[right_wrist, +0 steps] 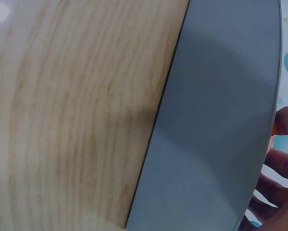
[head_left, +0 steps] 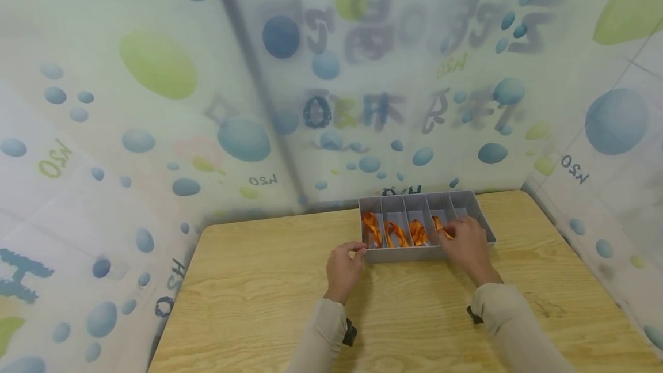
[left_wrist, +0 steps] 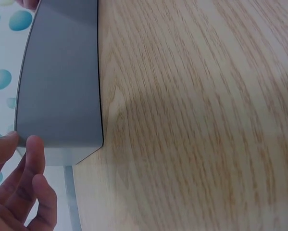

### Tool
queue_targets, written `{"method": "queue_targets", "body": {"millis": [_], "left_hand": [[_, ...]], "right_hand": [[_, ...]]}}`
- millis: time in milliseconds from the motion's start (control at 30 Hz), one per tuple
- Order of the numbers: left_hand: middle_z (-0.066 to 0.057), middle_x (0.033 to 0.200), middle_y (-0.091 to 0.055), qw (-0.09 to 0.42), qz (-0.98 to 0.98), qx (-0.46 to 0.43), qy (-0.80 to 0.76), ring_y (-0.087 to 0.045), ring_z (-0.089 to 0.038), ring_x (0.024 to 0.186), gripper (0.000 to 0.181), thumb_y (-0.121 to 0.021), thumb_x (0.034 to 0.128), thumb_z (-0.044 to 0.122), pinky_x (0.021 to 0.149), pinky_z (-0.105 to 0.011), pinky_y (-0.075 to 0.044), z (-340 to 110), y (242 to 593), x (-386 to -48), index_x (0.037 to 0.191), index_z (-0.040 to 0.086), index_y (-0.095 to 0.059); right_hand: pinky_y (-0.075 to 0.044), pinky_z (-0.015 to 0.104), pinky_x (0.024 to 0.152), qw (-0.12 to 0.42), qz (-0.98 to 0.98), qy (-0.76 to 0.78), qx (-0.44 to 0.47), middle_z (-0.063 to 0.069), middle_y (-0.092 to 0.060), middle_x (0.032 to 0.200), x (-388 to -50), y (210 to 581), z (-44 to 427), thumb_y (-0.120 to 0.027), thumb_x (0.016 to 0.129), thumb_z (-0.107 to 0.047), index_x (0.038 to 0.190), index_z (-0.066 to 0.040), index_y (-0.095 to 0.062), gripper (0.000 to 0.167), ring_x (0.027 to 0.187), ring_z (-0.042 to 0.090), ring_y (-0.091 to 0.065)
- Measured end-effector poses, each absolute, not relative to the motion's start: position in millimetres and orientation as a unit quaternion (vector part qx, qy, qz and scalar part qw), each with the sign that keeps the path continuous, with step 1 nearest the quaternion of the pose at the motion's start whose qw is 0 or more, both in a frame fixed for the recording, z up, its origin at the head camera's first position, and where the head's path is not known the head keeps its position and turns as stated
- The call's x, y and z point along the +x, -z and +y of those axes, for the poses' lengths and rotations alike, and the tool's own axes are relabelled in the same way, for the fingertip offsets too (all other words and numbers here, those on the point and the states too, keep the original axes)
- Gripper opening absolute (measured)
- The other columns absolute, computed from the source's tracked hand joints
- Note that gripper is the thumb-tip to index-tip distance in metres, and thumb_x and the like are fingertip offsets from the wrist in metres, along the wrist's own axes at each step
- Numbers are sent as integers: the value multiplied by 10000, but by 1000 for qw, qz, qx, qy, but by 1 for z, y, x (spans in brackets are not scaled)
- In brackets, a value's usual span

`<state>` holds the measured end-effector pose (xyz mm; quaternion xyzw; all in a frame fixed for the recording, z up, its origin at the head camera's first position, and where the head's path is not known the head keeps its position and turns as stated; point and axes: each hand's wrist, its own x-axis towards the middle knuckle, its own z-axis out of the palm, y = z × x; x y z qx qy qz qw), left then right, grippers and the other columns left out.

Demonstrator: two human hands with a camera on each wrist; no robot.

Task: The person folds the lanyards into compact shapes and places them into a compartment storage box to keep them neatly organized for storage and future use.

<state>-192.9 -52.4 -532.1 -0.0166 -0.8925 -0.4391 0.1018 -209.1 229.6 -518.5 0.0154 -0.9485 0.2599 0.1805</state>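
A grey divided box (head_left: 404,254) stands on the table with its long side facing me. Orange ribbons lie in its compartments: one ribbon (head_left: 371,229) at the far left, then another ribbon (head_left: 396,235) and a bunched ribbon (head_left: 418,232) to its right. My left hand (head_left: 344,272) pinches the box's front left corner; the left wrist view shows thumb and fingertips (left_wrist: 35,144) at its rim. Over the right part of the box, my right hand (head_left: 468,249) pinches an orange ribbon (head_left: 439,227). In the right wrist view only a sliver of that ribbon (right_wrist: 271,139) shows behind the box wall.
The wooden table (head_left: 259,292) extends to the left, right and front of the box. A printed curtain-like wall (head_left: 331,148) with blue and green spots rises right behind the box. The rightmost compartment (head_left: 465,203) shows bare grey at its back.
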Motion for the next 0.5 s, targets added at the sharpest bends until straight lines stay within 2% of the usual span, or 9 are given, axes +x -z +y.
{"method": "queue_targets", "body": {"millis": [167,367,500], "left_hand": [[-31,997,-755,98,-889,-23,446,-433,-44,527,90,-730,912,130,420,-228,-312,-54,532,-194,960,93,-797],[-43,991,-745,70,-871,-57,484,-461,-44,438,159,-675,960,146,399,-221,-395,-63,528,-190,1045,51,-771],[-45,980,-730,93,-853,-74,508,-570,-110,477,180,-650,977,139,412,-234,-455,-75,515,-187,1082,37,-755]], "right_hand": [[-440,636,790,243,-934,-259,27,237,-682,964,-207,525,228,-723,837,-168,879,39,-739,212,968,435,-591],[-450,641,814,271,-924,-265,44,253,-685,1015,-201,521,230,-708,856,-146,957,46,-737,219,970,452,-610],[-473,624,771,305,-915,-253,72,243,-687,969,-197,513,236,-725,830,-130,941,49,-734,210,909,438,-628]]}}
